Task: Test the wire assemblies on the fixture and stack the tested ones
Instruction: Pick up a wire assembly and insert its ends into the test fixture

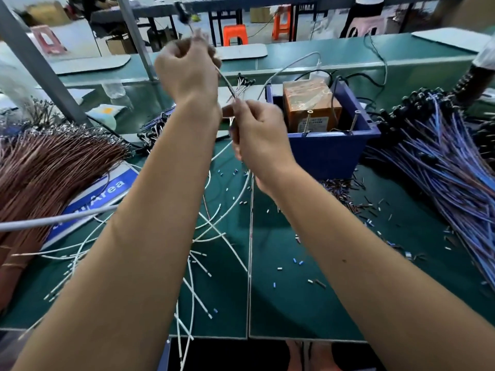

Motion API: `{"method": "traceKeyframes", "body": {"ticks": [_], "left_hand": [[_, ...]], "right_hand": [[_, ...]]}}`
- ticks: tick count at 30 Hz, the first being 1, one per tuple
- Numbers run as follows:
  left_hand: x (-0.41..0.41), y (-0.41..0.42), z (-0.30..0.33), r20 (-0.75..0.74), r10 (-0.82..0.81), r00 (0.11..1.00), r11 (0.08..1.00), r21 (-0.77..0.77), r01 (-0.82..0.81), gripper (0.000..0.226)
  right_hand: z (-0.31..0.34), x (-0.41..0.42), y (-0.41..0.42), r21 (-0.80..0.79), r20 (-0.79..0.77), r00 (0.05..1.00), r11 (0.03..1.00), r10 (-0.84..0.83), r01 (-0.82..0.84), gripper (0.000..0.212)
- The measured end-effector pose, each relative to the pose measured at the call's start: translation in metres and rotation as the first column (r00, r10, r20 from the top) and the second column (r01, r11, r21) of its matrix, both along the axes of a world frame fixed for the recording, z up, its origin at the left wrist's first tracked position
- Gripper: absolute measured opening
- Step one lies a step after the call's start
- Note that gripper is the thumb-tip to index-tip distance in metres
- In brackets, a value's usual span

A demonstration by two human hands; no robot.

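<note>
Both forearms reach up from the bench's (pixel 294 303) near edge, raised above its middle. Left hand (pixel 187 68) is higher, fingers curled tight round the upper end of a thin wire assembly (pixel 226 81). Right hand (pixel 257 137) sits lower, pinching the same wire just below, in front of the blue bin (pixel 332 151).

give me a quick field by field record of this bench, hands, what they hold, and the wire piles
left hand: raised, fingers curled round the upper end of a thin wire
right hand: lower, pinching the same wire
blue bin: right of the hands, holds an orange-brown box
brown wire pile: far left
blue wire pile: far right
green mat: loose white wires, small cut bits
</note>
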State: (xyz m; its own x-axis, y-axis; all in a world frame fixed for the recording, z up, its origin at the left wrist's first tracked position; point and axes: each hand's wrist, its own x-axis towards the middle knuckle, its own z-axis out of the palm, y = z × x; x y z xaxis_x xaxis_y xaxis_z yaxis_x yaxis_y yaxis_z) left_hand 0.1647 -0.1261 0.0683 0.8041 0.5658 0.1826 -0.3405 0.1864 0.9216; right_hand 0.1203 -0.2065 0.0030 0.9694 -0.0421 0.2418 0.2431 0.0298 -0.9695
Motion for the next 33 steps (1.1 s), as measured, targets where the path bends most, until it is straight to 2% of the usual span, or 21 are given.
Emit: {"method": "traceKeyframes", "body": {"ticks": [4, 7, 10, 11, 13, 15, 16, 17, 19, 21, 23, 25, 27, 30, 33], "left_hand": [[0.000, 0.001, 0.002, 0.033, 0.075, 0.997, 0.983, -0.169, -0.068, 0.014], [-0.002, -0.004, -0.003, 0.044, 0.075, 0.996, 0.955, -0.292, -0.059, 0.017], [-0.010, -0.013, -0.011, 0.115, 0.029, 0.993, 0.943, -0.334, 0.011, 0.021], [-0.014, -0.017, -0.015, 0.149, 0.021, 0.989, 0.955, -0.295, 0.024, 0.023], [-0.027, -0.029, -0.029, 0.224, 0.028, 0.974, 0.993, -0.120, 0.000, 0.027], [-0.043, -0.047, -0.051, 0.273, -0.003, 0.962, 0.989, 0.142, -0.038, 0.028], [-0.050, -0.054, -0.064, 0.278, -0.033, 0.960, 0.954, 0.294, -0.053, 0.028], [-0.057, -0.061, -0.078, 0.269, -0.072, 0.961, 0.893, 0.446, -0.058, 0.029], [-0.067, -0.073, -0.102, 0.227, -0.156, 0.961, 0.706, 0.707, -0.052, 0.030], [-0.071, -0.084, -0.119, 0.183, -0.262, 0.948, 0.491, 0.871, -0.033, 0.030], [-0.071, -0.093, -0.131, 0.117, -0.362, 0.925, 0.361, 0.932, 0.024, 0.028], [-0.070, -0.098, -0.142, 0.052, -0.408, 0.911, 0.317, 0.944, 0.088, 0.023], [-0.069, -0.099, -0.151, 0.027, -0.425, 0.905, 0.355, 0.924, 0.140, 0.016], [-0.064, -0.094, -0.160, 0.019, -0.411, 0.912, 0.472, 0.859, 0.195, 0.015], [-0.060, -0.090, -0.164, -0.014, -0.381, 0.924, 0.500, 0.838, 0.219, 0.016]], "right_hand": [[0.031, -0.008, -0.036, -0.245, 0.231, 0.961, 0.947, -0.150, 0.207, 0.019], [0.052, -0.020, -0.067, -0.459, 0.417, 0.902, 0.832, -0.108, 0.312, 0.007], [0.060, -0.031, -0.103, -0.610, 0.475, 0.879, 0.706, -0.037, 0.360, 0.007], [0.059, -0.034, -0.115, -0.640, 0.483, 0.875, 0.674, -0.018, 0.368, 0.007], [0.053, -0.037, -0.137, -0.687, 0.506, 0.863, 0.607, 0.004, 0.400, 0.009], [0.040, -0.039, -0.155, -0.709, 0.536, 0.844, 0.545, 0.005, 0.447, 0.011], [0.030, -0.038, -0.161, -0.711, 0.555, 0.832, 0.518, 0.000, 0.475, 0.012], [0.019, -0.038, -0.166, -0.707, 0.578, 0.816, 0.492, -0.011, 0.508, 0.013], [-0.006, -0.039, -0.174, -0.680, 0.623, 0.781, 0.461, -0.046, 0.570, 0.013], [-0.032, -0.041, -0.180, -0.643, 0.654, 0.753, 0.468, -0.076, 0.606, 0.014], [-0.055, -0.044, -0.186, -0.615, 0.673, 0.734, 0.482, -0.092, 0.624, 0.017], [-0.070, -0.045, -0.189, -0.606, 0.678, 0.729, 0.494, -0.090, 0.624, 0.018], [-0.075, -0.043, -0.191, -0.593, 0.691, 0.718, 0.499, -0.088, 0.632, 0.017], [-0.079, -0.041, -0.190, -0.589, 0.705, 0.706, 0.503, -0.061, 0.632, 0.016], [-0.087, -0.041, -0.187, -0.591, 0.688, 0.723, 0.528, -0.063, 0.609, 0.015]]}}
